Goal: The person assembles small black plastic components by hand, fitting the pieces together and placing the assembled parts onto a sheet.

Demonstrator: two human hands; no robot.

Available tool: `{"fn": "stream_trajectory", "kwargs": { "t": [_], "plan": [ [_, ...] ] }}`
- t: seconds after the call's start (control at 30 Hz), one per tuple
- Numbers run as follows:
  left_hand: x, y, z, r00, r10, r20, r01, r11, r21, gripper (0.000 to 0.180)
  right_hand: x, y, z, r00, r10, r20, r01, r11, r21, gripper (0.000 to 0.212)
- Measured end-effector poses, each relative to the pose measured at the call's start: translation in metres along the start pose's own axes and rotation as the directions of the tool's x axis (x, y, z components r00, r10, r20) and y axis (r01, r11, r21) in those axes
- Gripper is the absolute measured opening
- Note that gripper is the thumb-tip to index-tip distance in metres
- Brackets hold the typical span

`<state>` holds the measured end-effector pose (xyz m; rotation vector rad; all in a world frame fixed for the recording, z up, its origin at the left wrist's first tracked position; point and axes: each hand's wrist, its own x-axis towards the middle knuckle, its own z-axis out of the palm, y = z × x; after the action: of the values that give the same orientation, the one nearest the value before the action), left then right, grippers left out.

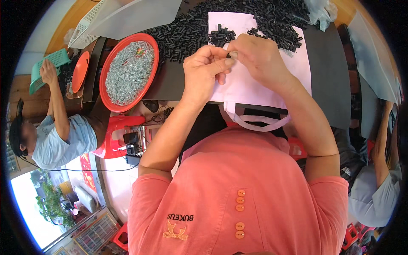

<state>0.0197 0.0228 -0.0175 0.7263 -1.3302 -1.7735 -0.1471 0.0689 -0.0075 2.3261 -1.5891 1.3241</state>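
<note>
My left hand point(203, 72) and my right hand point(260, 57) meet over a pale pink cloth bag point(263, 87) lying flat on the dark table. Thumb and fingers of both hands pinch around a small black part point(228, 55), of which only a dark bit shows. Just beyond my fingertips a little pile of black parts point(221, 35) rests on the bag. A larger heap of short black tube-like parts point(182, 40) spreads across the table behind. To the left, a round red tray point(154, 76) holds many small shiny metal pieces point(127, 74).
The bag's handle point(263, 126) hangs over the table's near edge. A person point(63, 131) at the left holds a green basket point(55, 63) near an orange-red tray point(80, 72). Another person point(376, 195) sits at the right. A clear plastic bag point(321, 12) lies at the back.
</note>
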Motion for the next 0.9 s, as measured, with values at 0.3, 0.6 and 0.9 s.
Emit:
{"fn": "stream_trajectory", "kwargs": {
  "t": [0.3,0.6,0.9],
  "plan": [
    [0.002,0.000,-0.005,0.995,-0.082,-0.063,0.071,0.984,-0.162,0.006,0.000,-0.007,0.003,0.996,-0.084,-0.007,0.084,0.996,-0.035,0.014],
    [0.001,-0.001,-0.002,0.999,-0.050,-0.002,0.050,0.997,-0.062,0.009,0.007,0.000,-0.007,0.997,0.072,-0.027,-0.069,0.993,0.097,0.015],
    [-0.003,-0.009,-0.005,0.999,0.025,0.022,-0.027,0.992,0.123,0.010,0.067,0.010,0.008,0.983,-0.008,0.186,0.061,0.957,-0.284,0.010]
  ]
}}
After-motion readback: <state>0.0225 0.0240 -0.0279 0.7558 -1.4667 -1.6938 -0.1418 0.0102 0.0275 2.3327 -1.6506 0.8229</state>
